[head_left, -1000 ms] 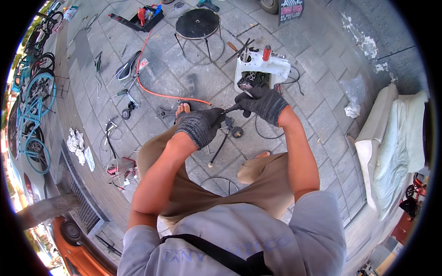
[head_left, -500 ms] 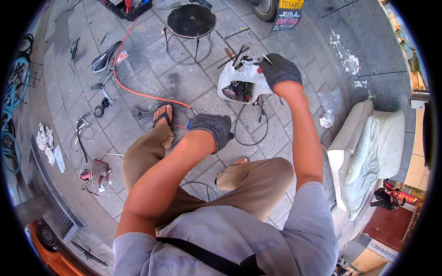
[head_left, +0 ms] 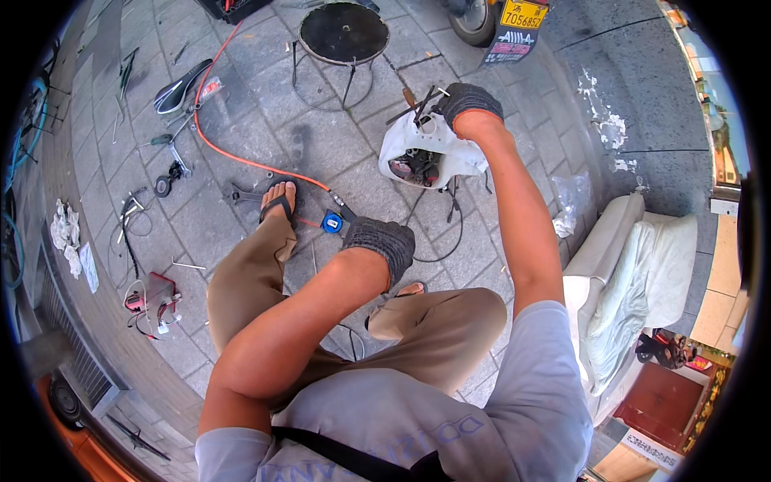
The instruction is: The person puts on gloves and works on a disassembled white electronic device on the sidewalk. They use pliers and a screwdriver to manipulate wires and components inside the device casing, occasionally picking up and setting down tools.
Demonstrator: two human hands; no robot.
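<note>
My left hand (head_left: 379, 245), in a dark grey knit glove, is closed low over the paving. A dark piece runs from the end of the orange air hose (head_left: 317, 183) to this glove; what the fingers hold is hidden. Beside it lies a blue tape measure (head_left: 331, 222). My right hand (head_left: 472, 106), gloved alike, is closed at the top of a white cut-open plastic jug (head_left: 470, 154). A short pale rod (head_left: 443, 91) sticks out at its fingertips. Inside the jug are dark parts (head_left: 418, 166), and dark tools with a brown-handled one poke up behind its rim.
A round black stool (head_left: 344, 34) stands ahead, near a vehicle wheel (head_left: 472, 24). To the left lie a bicycle saddle (head_left: 181, 87), wrenches, cables and a red-and-clear box (head_left: 154, 300). A pale cushioned seat (head_left: 626, 297) is at right. Black cable (head_left: 459, 233) loops below the jug.
My left hand has moved slightly right and down, and the tape measure shows more fully. The right hand has shifted a little left beside the jug. The whole view has shifted slightly.
</note>
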